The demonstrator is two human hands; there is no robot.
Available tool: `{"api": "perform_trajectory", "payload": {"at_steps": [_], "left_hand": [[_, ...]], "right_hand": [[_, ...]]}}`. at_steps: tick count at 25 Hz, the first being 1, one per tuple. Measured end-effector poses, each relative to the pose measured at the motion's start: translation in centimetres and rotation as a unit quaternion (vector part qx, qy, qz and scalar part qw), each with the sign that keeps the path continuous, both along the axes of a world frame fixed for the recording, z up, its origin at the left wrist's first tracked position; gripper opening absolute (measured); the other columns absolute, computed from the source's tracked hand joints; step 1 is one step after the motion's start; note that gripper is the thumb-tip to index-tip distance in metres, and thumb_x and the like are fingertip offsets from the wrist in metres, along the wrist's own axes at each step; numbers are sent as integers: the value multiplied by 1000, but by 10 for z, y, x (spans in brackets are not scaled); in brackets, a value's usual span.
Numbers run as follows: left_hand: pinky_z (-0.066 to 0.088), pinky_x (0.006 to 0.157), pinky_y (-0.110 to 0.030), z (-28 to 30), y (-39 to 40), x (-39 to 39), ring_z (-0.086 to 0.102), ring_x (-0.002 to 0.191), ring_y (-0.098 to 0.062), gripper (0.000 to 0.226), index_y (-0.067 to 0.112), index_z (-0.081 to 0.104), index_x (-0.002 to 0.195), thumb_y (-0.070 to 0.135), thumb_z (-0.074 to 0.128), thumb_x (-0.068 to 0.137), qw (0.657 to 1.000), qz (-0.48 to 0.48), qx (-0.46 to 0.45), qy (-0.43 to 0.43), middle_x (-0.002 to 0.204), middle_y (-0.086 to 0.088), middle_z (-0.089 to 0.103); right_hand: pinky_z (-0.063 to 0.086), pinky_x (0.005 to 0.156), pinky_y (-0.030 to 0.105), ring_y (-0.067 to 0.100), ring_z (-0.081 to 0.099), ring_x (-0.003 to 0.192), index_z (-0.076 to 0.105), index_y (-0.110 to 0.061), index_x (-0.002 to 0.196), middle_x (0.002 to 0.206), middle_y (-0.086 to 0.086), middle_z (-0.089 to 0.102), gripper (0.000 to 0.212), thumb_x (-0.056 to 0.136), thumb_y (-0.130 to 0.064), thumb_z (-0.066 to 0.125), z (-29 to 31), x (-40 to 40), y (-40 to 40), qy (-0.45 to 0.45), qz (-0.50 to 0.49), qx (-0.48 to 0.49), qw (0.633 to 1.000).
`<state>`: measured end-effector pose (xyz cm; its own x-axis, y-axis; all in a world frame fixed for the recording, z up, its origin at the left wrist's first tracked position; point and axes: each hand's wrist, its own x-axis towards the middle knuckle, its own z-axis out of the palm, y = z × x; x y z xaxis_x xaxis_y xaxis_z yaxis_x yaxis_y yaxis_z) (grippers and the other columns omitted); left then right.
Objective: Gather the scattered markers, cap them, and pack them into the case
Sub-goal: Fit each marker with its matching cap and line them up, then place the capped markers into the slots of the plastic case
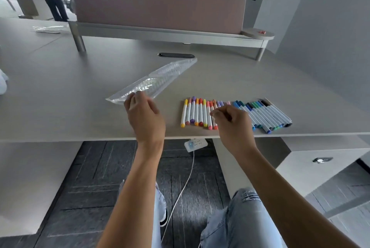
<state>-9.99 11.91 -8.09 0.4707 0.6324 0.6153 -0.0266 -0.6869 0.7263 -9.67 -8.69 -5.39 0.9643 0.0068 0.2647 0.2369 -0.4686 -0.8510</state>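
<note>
Several capped white markers (pixel 197 113) with coloured caps lie side by side in a row near the table's front edge; warm colours sit on the left, blues, greens and black (pixel 270 114) on the right. A clear plastic case (pixel 158 78) lies diagonally on the table to their left. My left hand (pixel 143 112) hovers at the case's near end, fingers curled against its edge. Over the middle of the marker row, my right hand (pixel 232 120) has its fingers curled down and hides the markers beneath; whether it pinches one cannot be told.
A pink divider panel (pixel 160 5) on a raised shelf stands at the back of the grey table (pixel 80 67). Another clear plastic piece (pixel 48 29) lies far left. A dark cable slot (pixel 176 55) sits behind the case. A person stands at far left.
</note>
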Motion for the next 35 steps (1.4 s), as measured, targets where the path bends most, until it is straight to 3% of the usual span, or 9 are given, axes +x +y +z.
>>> {"api": "perform_trajectory", "payload": {"at_steps": [7, 12, 16, 19, 22, 24, 26, 29, 35], "left_hand": [[31, 102, -2, 29, -63, -81, 50, 133, -35, 23, -8, 61, 117, -7, 54, 95, 982, -146, 54, -109, 100, -12, 69], [46, 104, -27, 20, -113, -147, 57, 129, -34, 28, -6, 63, 121, -10, 59, 94, 948, -267, 86, -147, 119, 16, 53], [41, 114, -37, -12, -132, -182, 39, 146, -32, 17, -10, 64, 109, -12, 58, 93, 921, -360, 91, -116, 136, -11, 61], [29, 121, -40, -28, -136, -203, 25, 153, -30, 8, -2, 63, 101, -4, 63, 94, 926, -358, 72, -101, 156, -11, 42], [39, 116, -38, -31, -143, -219, 30, 151, -19, 60, 7, 43, 143, 28, 71, 94, 932, -308, -191, -25, 164, 1, 26], [56, 97, -44, -25, -148, -222, 60, 128, -23, 80, 18, 27, 155, 35, 72, 92, 836, -324, -442, 26, 153, -5, 46], [64, 75, -45, -24, -150, -216, 75, 95, -33, 52, 8, 43, 143, 20, 66, 97, 738, -344, -580, 25, 127, -20, 66], [64, 68, -40, -20, -149, -204, 76, 85, -36, 13, -4, 59, 110, -1, 56, 98, 713, -306, -631, 17, 114, -27, 69], [64, 66, -40, -14, -149, -181, 74, 88, -44, 10, 1, 59, 98, -7, 54, 95, 727, -272, -630, 14, 116, -30, 67]], "right_hand": [[43, 55, 29, 21, 54, 66, 76, -13, 96, 86, 11, 74, 22, 101, -30, 63, 17, -62, -27, 125, -14, 210, 970], [60, 83, 40, 32, 75, 102, 60, -8, 124, 114, 17, 74, 57, 93, -56, 66, 32, -84, -77, 197, 16, 447, 873], [63, 67, 34, 26, 76, 79, 63, -5, 128, 101, 15, 76, 51, 99, -47, 61, 16, -98, -107, 213, 36, 534, 817], [61, 57, 31, 26, 76, 75, 64, -2, 128, 114, 22, 73, 41, 100, -32, 65, -16, -116, -113, 221, -32, 546, 807], [64, 61, 34, 27, 76, 80, 67, -8, 110, 115, 22, 75, 22, 101, -27, 64, -36, -137, -107, 221, -59, 562, 795], [66, 68, 36, 27, 76, 83, 66, -9, 115, 111, 19, 77, 23, 103, -29, 62, -43, -146, -101, 219, -62, 566, 793], [63, 75, 37, 26, 76, 85, 65, -10, 123, 110, 15, 78, 29, 103, -31, 62, -50, -151, -97, 226, -62, 547, 804], [64, 73, 38, 25, 76, 79, 68, -12, 114, 106, 15, 78, 28, 102, -36, 62, -52, -150, -102, 235, -78, 533, 809], [64, 72, 36, 29, 77, 82, 71, -8, 98, 107, 18, 77, 26, 102, -33, 63, -46, -123, -126, 238, -131, 520, 810]]}}
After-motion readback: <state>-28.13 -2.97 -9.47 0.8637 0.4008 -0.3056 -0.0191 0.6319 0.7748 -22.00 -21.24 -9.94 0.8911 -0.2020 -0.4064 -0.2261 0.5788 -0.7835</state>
